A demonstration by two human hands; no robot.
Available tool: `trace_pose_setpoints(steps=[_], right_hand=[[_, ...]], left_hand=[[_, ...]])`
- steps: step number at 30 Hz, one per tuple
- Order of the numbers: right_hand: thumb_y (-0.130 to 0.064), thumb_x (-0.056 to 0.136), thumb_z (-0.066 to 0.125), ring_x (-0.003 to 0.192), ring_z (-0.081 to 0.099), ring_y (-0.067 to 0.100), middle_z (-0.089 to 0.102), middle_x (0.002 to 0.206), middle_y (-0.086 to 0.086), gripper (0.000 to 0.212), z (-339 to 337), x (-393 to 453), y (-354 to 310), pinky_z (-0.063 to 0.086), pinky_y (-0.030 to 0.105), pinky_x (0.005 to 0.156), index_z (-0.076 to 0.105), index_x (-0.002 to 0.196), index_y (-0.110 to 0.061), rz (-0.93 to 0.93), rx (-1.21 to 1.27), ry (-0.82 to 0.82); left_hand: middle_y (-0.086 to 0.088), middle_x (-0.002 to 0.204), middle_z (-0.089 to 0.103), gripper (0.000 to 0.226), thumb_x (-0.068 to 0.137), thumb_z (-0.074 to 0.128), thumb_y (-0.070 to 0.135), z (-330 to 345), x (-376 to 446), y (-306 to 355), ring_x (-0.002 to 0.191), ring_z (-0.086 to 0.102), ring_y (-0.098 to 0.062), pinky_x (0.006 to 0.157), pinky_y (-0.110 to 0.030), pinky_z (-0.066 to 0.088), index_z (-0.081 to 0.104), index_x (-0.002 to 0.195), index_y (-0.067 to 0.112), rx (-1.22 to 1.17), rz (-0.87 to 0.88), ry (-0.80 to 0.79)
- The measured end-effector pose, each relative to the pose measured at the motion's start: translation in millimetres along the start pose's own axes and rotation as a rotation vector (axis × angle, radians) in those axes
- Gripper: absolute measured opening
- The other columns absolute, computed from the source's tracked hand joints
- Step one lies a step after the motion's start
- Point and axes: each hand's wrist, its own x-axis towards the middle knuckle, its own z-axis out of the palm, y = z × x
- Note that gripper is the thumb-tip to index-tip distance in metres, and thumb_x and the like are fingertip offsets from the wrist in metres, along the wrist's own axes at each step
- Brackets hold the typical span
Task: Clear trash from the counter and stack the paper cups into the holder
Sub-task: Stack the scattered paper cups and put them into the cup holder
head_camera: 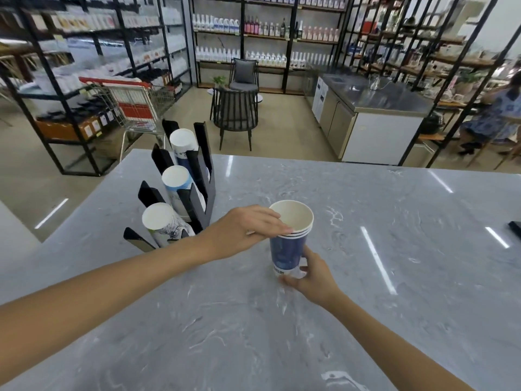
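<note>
A nested stack of blue paper cups (287, 244) stands upright near the middle of the grey marble table (394, 263). The left hand (245, 232) rests its fingers pressed together against the rims. The right hand (310, 275) pinches the stack's base. The black cup holder (197, 190), just left, carries three tilted cup stacks.
</note>
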Motion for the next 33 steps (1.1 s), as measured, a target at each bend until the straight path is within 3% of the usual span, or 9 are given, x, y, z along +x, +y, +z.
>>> trace_pose_setpoints(steps=[6,10,12,18,22,24,27,29,33], right_hand=[[-0.037,0.072,0.089,0.099,0.059,-0.008,0.054,0.111,-0.032,0.066,-6.8,26.5,-53.0,0.045,0.002,0.072,0.046,0.122,-0.042,-0.101,0.057,0.019],[-0.035,0.074,0.088,0.097,0.052,-0.029,0.051,0.108,-0.041,0.062,-7.6,41.9,-84.0,0.045,-0.003,0.068,0.048,0.119,-0.043,-0.168,0.116,0.017],[-0.033,0.075,0.088,0.101,0.052,-0.027,0.055,0.111,-0.038,0.060,-6.8,50.0,-97.8,0.047,0.000,0.068,0.051,0.122,-0.038,-0.195,0.160,0.007],[-0.023,0.077,0.088,0.119,0.062,0.008,0.066,0.128,-0.005,0.068,-9.6,70.7,-133.3,0.058,0.025,0.087,0.057,0.138,-0.021,-0.313,0.314,0.057],[-0.015,0.078,0.087,0.123,0.061,0.011,0.064,0.133,-0.003,0.073,-21.9,84.6,-154.5,0.057,0.018,0.083,0.053,0.142,-0.024,-0.364,0.430,0.112],[-0.015,0.077,0.087,0.123,0.061,0.012,0.062,0.133,-0.001,0.075,-31.2,90.8,-169.8,0.059,0.024,0.088,0.051,0.142,-0.026,-0.394,0.462,0.151],[-0.021,0.077,0.086,0.124,0.060,0.009,0.060,0.135,-0.006,0.076,-47.8,100.0,-201.0,0.059,0.032,0.093,0.049,0.143,-0.028,-0.472,0.491,0.215],[-0.024,0.077,0.086,0.124,0.060,0.006,0.060,0.132,-0.011,0.073,-57.8,105.5,-226.2,0.060,0.028,0.089,0.050,0.140,-0.029,-0.545,0.527,0.240],[-0.021,0.079,0.086,0.119,0.062,0.007,0.061,0.130,-0.009,0.059,-71.8,118.6,-278.1,0.057,0.018,0.081,0.056,0.130,-0.023,-0.671,0.558,0.224]], left_hand=[[-0.004,0.120,0.074,0.034,0.088,0.074,0.006,-52.2,0.4,-7.7,0.119,0.066,-0.020,0.106,-0.036,0.051,0.072,0.121,0.008,0.109,0.040,0.157],[-0.008,0.123,0.072,0.035,0.087,0.073,0.006,-82.8,-1.8,-13.2,0.121,0.066,-0.022,0.110,-0.034,0.049,0.071,0.122,0.004,0.183,0.040,0.296],[-0.010,0.124,0.071,0.035,0.087,0.073,0.005,-95.9,-3.2,-16.6,0.119,0.067,-0.022,0.109,-0.033,0.049,0.070,0.122,0.001,0.239,0.045,0.361],[-0.008,0.125,0.071,0.034,0.092,0.069,0.006,-131.8,-16.4,-39.1,0.116,0.067,-0.016,0.104,-0.034,0.053,0.068,0.125,0.002,0.334,-0.060,0.536],[0.005,0.144,0.056,0.051,0.094,0.064,0.004,-153.0,-25.1,-57.6,0.132,0.054,-0.008,0.110,-0.035,0.047,0.053,0.142,0.015,0.363,-0.159,0.517],[0.008,0.155,0.043,0.064,0.092,0.064,0.004,-164.6,-28.0,-68.9,0.138,0.049,-0.012,0.110,-0.034,0.048,0.043,0.148,0.025,0.337,-0.222,0.525],[0.001,0.163,0.031,0.079,0.088,0.068,0.006,-178.0,-30.4,-85.5,0.142,0.040,-0.005,0.103,-0.010,0.044,0.033,0.152,0.037,0.334,-0.300,0.523],[-0.001,0.163,0.032,0.081,0.087,0.072,0.008,-184.0,-29.5,-94.2,0.142,0.037,-0.005,0.097,-0.008,0.046,0.034,0.153,0.036,0.324,-0.330,0.516],[0.001,0.148,0.050,0.081,0.081,0.081,0.017,-190.9,-23.2,-106.7,0.132,0.051,-0.010,0.094,-0.022,0.056,0.041,0.150,0.031,0.290,-0.346,0.521]])
